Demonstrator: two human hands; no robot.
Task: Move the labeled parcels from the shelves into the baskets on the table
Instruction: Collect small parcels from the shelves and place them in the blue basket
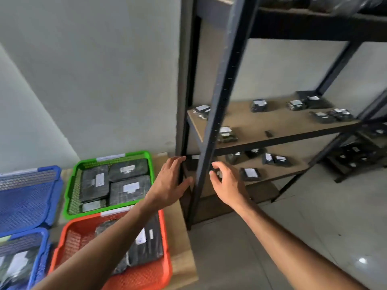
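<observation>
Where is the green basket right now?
In the head view, the green plastic basket sits on the wooden table at lower left, between the upper blue basket and the left hand, behind the orange basket.

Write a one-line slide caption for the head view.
Both hands, left and right, reach empty toward parcels on the lower shelf; green basket and orange basket already hold parcels.

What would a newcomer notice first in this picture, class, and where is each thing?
Two bare hands reach toward the dark metal shelf rack: the left hand open beside its post, the right hand at the lower shelf. Bright baskets sit lower left, the green basket and orange basket holding black labeled parcels.
</observation>
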